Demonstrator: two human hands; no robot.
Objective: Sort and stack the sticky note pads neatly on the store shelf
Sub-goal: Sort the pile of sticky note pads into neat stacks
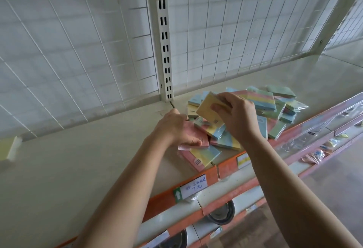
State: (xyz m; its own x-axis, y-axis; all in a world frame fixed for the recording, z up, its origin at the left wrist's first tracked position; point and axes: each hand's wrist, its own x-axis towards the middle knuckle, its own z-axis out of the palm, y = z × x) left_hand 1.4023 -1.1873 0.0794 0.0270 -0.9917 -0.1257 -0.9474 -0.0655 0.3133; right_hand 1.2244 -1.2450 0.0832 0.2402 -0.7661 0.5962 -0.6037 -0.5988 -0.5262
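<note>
Tilting over the pile (282,108), a yellow sticky note pad (208,112) is pinched by the right hand (238,119); a pink pad (198,135) is gripped by the left hand (175,129).

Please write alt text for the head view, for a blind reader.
A person's right hand holds a yellow sticky note pad above a loose pile of pastel pads on a cream store shelf; the left hand grips a pink pad.

Soft, flat daylight comes in from the right, brightest at the shelf's (78,159) far right end. Shadows are faint. The back grid's (78,41) wires bow toward the corners, and the left edge blurs.
</note>
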